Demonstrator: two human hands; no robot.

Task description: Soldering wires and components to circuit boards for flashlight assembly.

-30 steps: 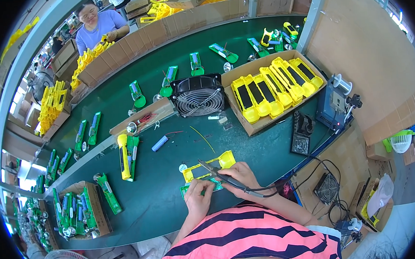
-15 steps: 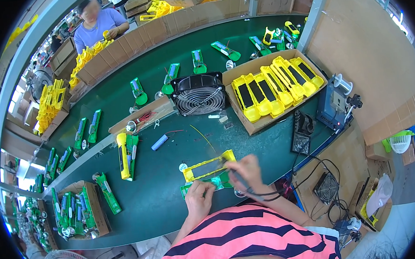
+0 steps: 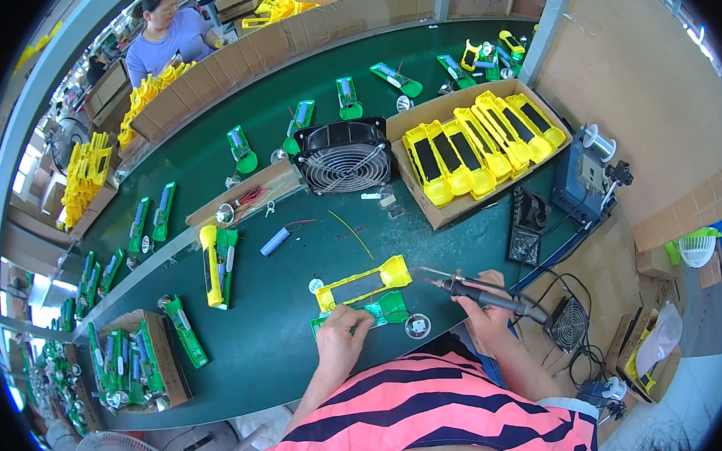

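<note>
Yellow housing and green board lying at the near table edge, soldering iron held to their right.

Green circuit board (image 3: 365,312) is lying flat on the green table (image 3: 244,340), just beside and nearer than the yellow housing (image 3: 363,282); both long axes are running left to right, rising slightly toward the right. Left hand (image 3: 341,341) is resting on the board's near left part, fingers curled and pressing it down. Right hand (image 3: 486,303) is closed around the soldering iron (image 3: 472,288), whose tip is pointing left toward the housing's right end, near but apart from it. Left hand is nearer the board. Far right, a cardboard box (image 3: 447,208) is holding a row of yellow housings; near left, a smaller box (image 3: 167,365) is holding green boards.
</note>
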